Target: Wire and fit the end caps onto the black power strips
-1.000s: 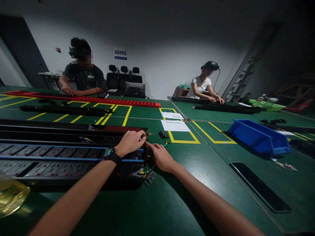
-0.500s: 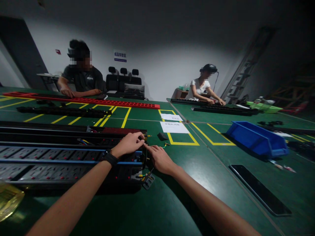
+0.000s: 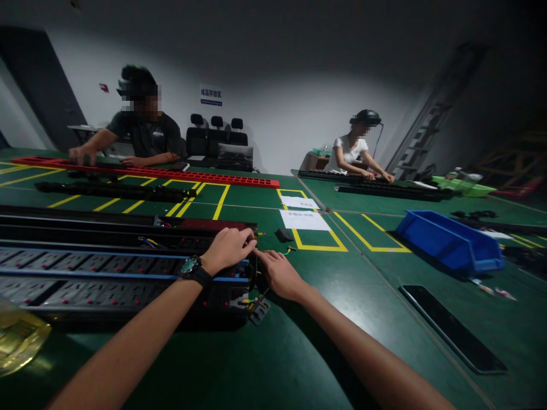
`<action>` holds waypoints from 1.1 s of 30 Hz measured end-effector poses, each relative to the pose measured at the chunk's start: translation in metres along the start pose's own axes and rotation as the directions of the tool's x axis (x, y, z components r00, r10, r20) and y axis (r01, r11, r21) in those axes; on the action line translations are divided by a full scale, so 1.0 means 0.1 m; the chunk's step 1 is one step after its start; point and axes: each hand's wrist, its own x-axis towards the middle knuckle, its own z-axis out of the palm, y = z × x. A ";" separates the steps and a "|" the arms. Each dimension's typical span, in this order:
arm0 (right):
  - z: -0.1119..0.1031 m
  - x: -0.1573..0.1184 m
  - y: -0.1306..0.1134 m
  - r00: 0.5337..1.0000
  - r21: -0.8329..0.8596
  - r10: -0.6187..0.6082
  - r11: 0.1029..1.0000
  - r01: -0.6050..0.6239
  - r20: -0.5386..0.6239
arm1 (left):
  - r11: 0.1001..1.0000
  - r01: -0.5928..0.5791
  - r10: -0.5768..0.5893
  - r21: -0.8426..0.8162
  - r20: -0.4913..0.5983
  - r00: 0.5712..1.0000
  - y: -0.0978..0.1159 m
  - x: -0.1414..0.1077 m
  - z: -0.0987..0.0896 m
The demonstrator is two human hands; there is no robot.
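Long power strips (image 3: 98,291) with rows of sockets and blue edges lie side by side at the left. At the right end of a strip, my left hand (image 3: 228,249) rests with its fingers bent and pressed together. My right hand (image 3: 280,274) comes from the other side, its fingertips meeting the left ones at that end. Whatever is pinched there is hidden by the fingers. Just below hangs a grey end plate (image 3: 259,312), with yellow-green wires (image 3: 247,302) beside it. A small black part (image 3: 282,235) lies beyond my right hand.
A blue bin (image 3: 448,242) and a phone (image 3: 453,327) lie on the green table at the right. Paper sheets (image 3: 304,220) lie ahead. Across the table, one co-worker (image 3: 149,134) sits behind a red rail (image 3: 192,175), another (image 3: 350,149) farther right. A yellowish clear container (image 3: 21,341) stands at near left.
My left wrist has turned so the watch face shows; both hands stay at the strip's end. The co-worker at the left has reached an arm out along the red rail, towards the left.
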 end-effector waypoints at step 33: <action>0.01 0.00 0.00 1.000 -0.023 0.007 1.000 -0.007 -0.009 | 0.970 0.106 -0.090 -0.220 0.085 0.992 -0.06 0.02 0.04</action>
